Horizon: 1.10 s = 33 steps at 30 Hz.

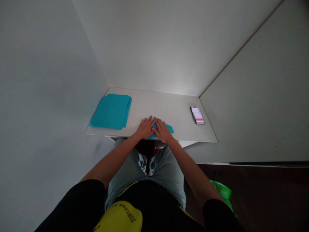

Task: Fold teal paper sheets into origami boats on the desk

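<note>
A small folded teal sheet (169, 129) lies at the front edge of the white table (169, 106). My left hand (145, 126) rests flat on its left part, fingers stretched out. My right hand (163, 130) lies flat on it beside the left, fingers extended, and the two hands touch at the fingertips. Most of the sheet is hidden under the hands. A stack of larger teal sheets (111, 111) lies at the table's left side, apart from both hands.
A phone-sized object (197, 115), pixelated, lies near the table's right edge. White walls close the table in on the left, back and right. A green stool (223, 191) shows beside my right arm over a dark floor.
</note>
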Each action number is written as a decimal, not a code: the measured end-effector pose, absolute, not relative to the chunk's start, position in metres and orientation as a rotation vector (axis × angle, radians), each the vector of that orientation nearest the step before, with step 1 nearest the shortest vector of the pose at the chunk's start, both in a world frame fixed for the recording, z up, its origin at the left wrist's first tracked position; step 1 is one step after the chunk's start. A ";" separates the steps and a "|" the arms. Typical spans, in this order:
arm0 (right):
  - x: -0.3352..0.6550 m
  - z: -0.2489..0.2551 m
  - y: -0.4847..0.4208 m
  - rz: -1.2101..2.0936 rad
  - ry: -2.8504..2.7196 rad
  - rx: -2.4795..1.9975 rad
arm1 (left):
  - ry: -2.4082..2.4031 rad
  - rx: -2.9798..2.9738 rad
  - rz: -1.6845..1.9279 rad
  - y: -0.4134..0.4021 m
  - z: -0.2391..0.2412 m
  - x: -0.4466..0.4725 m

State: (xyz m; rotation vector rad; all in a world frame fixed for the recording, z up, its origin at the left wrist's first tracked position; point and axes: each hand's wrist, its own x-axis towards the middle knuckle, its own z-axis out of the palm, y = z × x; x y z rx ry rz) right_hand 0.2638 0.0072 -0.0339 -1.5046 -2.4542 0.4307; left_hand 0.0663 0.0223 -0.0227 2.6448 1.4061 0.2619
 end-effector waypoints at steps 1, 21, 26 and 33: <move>0.264 -0.034 0.007 0.411 -2.457 -1.504 | 1.413 2.643 0.254 0.022 -0.022 0.067; 0.352 -0.034 -0.070 0.205 -2.371 -1.513 | 1.128 2.595 0.557 0.021 -0.017 0.050; 0.345 -0.039 -0.071 0.192 -2.240 -1.527 | 1.011 2.582 0.601 0.001 -0.027 0.022; 0.342 -0.032 -0.066 0.213 -2.182 -1.593 | 1.033 2.444 0.693 0.000 -0.028 0.013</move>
